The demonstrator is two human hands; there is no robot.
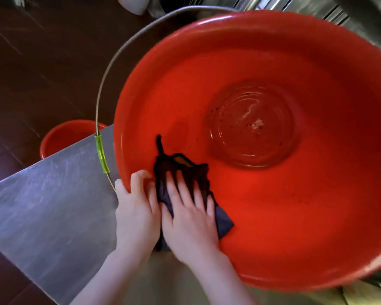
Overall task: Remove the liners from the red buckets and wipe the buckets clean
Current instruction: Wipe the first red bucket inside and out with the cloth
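Two red buckets appear: the large bucket [273, 205] tilted on the steel table [42, 205] with its mouth toward the camera, and a second red bucket [64, 137] standing on the dark floor [31, 62] beyond the table's far edge. No liner is visible in the large bucket, so the step in hand is judged to be wiping. The left hand [136, 208] is hooked over the near rim, thumb outside and fingers curled inside, clamped on the plastic to steady it. The right hand [189, 214] lies flat with fingers spread, pressing a dark cloth [180, 172] against the inner wall just beside the left hand; it presses rather than grips. The wire handle [110, 69], with its green grip [101, 155], hangs outside the rim on the left. Dark specks and a pale residue [257, 124] remain on the ridged bottom, with a few specks on the wall between cloth and bottom. To wipe well, keep the palm flat so the cloth meets the curved wall fully, work in overlapping strokes from the rim down toward the bottom, and hold the rim firmly so the tilted bucket does not roll. The concentric ridges probably trap grime and may need fingertip pressure through the cloth. Whether the second bucket holds a liner cannot be told.
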